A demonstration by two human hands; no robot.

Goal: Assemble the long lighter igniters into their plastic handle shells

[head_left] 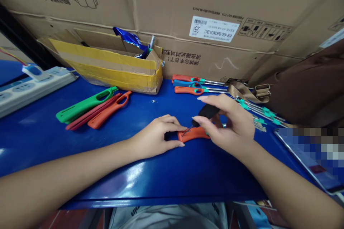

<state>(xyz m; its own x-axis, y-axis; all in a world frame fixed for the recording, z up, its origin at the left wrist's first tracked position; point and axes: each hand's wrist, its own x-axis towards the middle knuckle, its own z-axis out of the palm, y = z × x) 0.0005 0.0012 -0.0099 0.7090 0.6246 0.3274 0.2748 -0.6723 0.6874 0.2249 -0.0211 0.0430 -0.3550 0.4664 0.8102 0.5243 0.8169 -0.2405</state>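
An orange gas lighter lies on the blue table in front of me. My left hand steadies its left end, fingers on the far side and thumb on the near side. In my right hand is a screwdriver with a black handle, held tilted between thumb and fingers. Its thin shaft slants down to the left end of the lighter, where the exact contact of the tip is hard to make out. The right hand covers much of the lighter's other end.
Green, red and orange handle shells lie to the left. A taped cardboard box stands behind. Lighters and metal tube parts lie at the back right. A tablet-like device is at right, a power strip at left.
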